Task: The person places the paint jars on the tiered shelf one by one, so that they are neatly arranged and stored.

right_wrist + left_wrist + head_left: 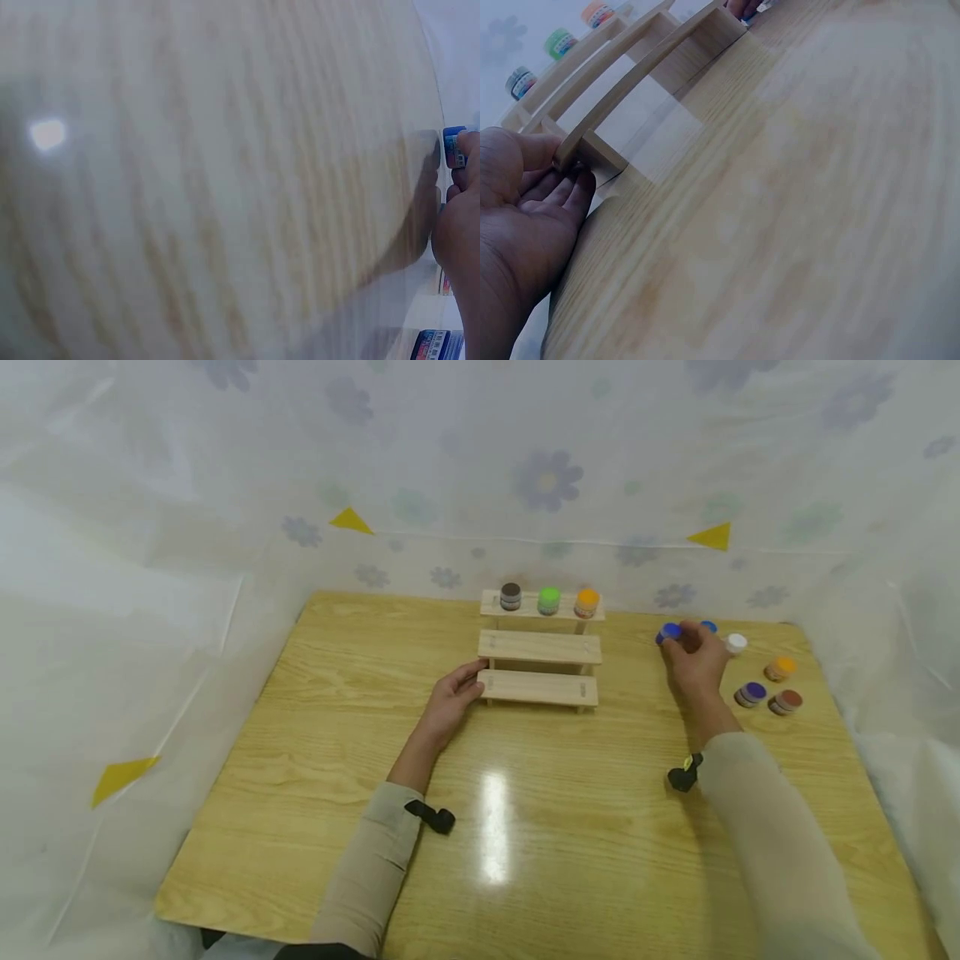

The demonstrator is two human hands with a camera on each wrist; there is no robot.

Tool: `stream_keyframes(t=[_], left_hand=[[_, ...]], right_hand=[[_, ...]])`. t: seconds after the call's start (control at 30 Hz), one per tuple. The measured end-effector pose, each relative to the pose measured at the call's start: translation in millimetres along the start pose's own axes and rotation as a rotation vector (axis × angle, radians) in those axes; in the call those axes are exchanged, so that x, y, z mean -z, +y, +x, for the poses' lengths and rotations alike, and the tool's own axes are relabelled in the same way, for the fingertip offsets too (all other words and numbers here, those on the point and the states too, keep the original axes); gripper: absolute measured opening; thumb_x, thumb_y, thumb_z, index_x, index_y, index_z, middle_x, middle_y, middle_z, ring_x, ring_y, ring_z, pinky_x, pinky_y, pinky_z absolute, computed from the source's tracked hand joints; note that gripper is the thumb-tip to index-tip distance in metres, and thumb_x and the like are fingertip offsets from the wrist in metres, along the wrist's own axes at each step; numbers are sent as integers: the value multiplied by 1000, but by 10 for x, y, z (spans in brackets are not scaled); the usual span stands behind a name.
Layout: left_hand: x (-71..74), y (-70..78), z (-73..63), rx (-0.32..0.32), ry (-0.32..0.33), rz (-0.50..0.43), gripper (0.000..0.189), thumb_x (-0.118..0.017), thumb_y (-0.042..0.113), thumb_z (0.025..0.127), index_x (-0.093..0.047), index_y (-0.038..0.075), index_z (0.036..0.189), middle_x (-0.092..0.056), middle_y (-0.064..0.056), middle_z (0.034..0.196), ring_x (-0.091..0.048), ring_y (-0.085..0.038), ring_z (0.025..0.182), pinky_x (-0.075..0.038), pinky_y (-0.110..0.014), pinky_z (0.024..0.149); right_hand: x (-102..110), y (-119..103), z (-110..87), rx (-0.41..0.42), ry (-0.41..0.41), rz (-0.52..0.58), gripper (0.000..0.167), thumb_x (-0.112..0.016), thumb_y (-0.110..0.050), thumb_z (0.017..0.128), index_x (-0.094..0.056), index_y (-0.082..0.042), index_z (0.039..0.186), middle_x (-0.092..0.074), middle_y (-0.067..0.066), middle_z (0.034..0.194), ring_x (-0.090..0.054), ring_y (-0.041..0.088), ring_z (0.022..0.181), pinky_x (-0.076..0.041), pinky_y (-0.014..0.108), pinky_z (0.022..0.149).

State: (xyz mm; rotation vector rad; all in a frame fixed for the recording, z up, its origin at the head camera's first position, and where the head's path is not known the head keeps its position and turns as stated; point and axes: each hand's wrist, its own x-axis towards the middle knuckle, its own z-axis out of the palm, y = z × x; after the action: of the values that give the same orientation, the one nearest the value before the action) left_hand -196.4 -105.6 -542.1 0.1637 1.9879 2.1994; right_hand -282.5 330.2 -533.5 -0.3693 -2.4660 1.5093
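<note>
A three-step wooden stand stands at the middle back of the table. My left hand grips the left end of its lowest step; in the left wrist view the thumb lies along the board and the fingers curl beneath. On the top step sit three paint jars: a dark-lidded jar, a green-lidded jar and an orange-lidded jar. To the right, my right hand pinches a blue-lidded paint jar between thumb and fingers. Whether this jar touches the table I cannot tell.
Around my right hand are a second blue-lidded jar, partly hidden, a white-lidded jar, a yellow-orange-lidded jar, a purple-lidded jar and a brown-lidded jar. Flowered sheeting hangs behind the wooden table.
</note>
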Motion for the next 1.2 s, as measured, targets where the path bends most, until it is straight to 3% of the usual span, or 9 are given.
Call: stream_keyframes(t=[0.37,0.63,0.8,0.93,1.07,1.2], left_hand=[[2,-1,10,-11,-2,3,48,-57,8,110,-49,4,157,-47,-8,163,-41,-26,152,-40,-41,122],[17,-1,11,-10,-2,-13,49,-56,7,110,-47,4,158,-46,-8,164,-40,-26,153,-39,-42,123],[32,3,5,-12,-3,-9,49,-56,8,110,-47,4,158,-46,-8,164,-40,-25,153,-39,-42,122],[38,5,20,-16,-4,9,49,-57,10,110,-47,4,158,-46,-7,164,-40,-25,153,-39,-41,123],[35,10,46,-26,-7,14,49,-57,11,111,-47,5,158,-47,-7,164,-41,-25,153,-39,-40,123],[20,12,64,-30,-8,-8,48,-57,9,110,-48,3,157,-48,-9,163,-43,-26,151,-40,-41,122]], right_hand=[[-46,-128,-199,113,25,95,50,-78,-34,98,-67,-12,142,-67,13,136,-62,21,126,-53,30,106],[-170,-398,-492,274,90,163,40,-82,-18,96,-71,0,131,-71,18,123,-66,30,114,-54,17,92],[-248,-685,-778,339,85,246,36,-80,-4,95,-70,9,127,-69,28,121,-66,36,111,-56,29,95],[-312,-893,-960,386,67,310,34,-80,1,93,-69,13,123,-69,31,119,-68,28,105,-57,28,96],[-411,-1023,-1048,429,52,325,33,-81,3,91,-70,13,121,-70,30,116,-69,22,103,-57,26,95],[-534,-1116,-1102,458,21,317,33,-82,4,90,-71,13,120,-71,29,115,-69,29,104,-57,28,95]])
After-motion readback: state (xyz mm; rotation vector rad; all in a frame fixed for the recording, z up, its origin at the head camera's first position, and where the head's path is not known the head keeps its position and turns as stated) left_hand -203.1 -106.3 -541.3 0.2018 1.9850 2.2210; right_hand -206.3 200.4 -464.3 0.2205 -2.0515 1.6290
